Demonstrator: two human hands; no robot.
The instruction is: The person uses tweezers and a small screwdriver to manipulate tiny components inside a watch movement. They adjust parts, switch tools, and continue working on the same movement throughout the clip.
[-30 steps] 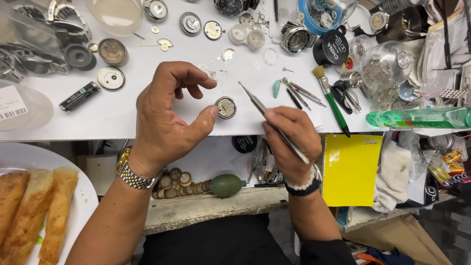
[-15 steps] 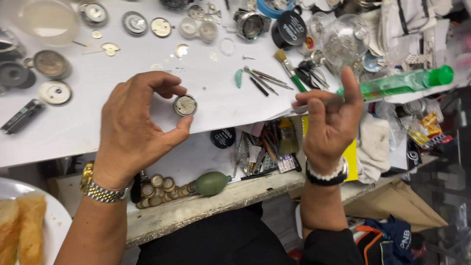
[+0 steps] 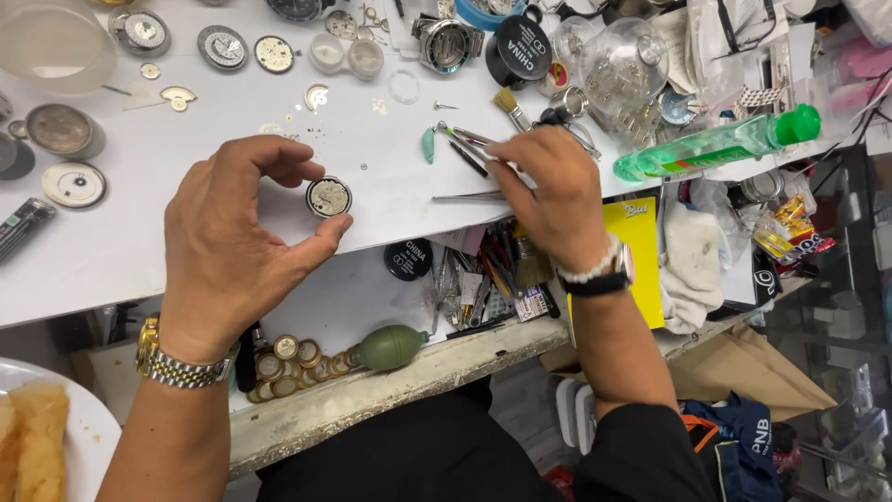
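Note:
My left hand (image 3: 237, 242) holds a small round watch movement (image 3: 329, 196) between thumb and fingertips, just above the white worktable (image 3: 186, 139). My right hand (image 3: 550, 186) lies palm down over a cluster of thin metal hand tools (image 3: 460, 138), fingertips touching them. A pair of slim tweezers (image 3: 465, 197) lies flat and pokes out from under that hand's thumb side. Whether the fingers grip any tool is hidden. Both wrists wear watches.
Several watch movements and cases (image 3: 223, 46) lie along the table's far edge, with a black round tin (image 3: 522, 46), a glass dome (image 3: 623, 65) and a brush (image 3: 509, 107). A green bottle (image 3: 715, 144) lies at the right. Below are a tool drawer (image 3: 483, 279), a green blower (image 3: 390, 347) and a food plate (image 3: 37, 437).
One second ago my right hand held tweezers near the movement. It then lifted away and now rests on the tool cluster to the right. My left hand keeps holding the movement.

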